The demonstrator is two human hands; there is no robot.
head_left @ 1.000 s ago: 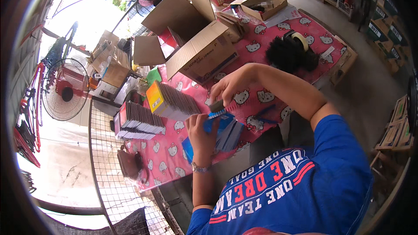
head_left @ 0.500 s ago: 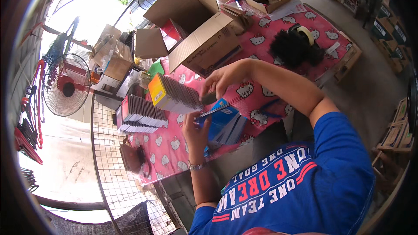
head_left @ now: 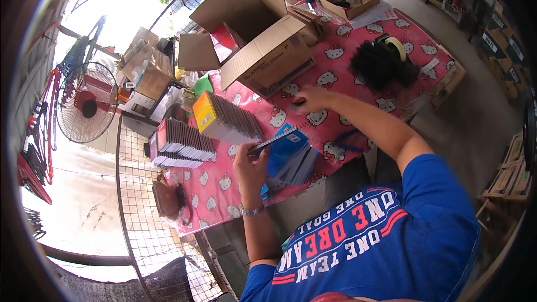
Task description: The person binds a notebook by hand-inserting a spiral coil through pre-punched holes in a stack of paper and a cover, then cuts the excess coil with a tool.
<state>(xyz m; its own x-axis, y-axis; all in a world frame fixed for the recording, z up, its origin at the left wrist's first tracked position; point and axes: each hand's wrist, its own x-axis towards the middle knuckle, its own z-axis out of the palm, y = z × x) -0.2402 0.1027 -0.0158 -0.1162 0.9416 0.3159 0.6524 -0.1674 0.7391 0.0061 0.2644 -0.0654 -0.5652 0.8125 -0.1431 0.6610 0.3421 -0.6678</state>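
My left hand grips a spiral-bound notebook by its near end, holding it tilted so that mostly its coil edge shows. Just beyond and below lies a stack of blue notebooks. My right hand is above the table to the right of the yellow stack, its fingers closed on a small dark block-like object that I cannot identify. To the left stand a stack of spiral notebooks with a yellow cover and another with a red cover.
A large open cardboard box stands at the back of the pink patterned table. On the right are a black furry item and a tape roll. A brown pouch lies by the left edge, and a fan stands beyond.
My right hand has moved away from the notebook, to the right and farther back, carrying the small dark object. My left hand still holds the notebook, which sits slightly lower in view.
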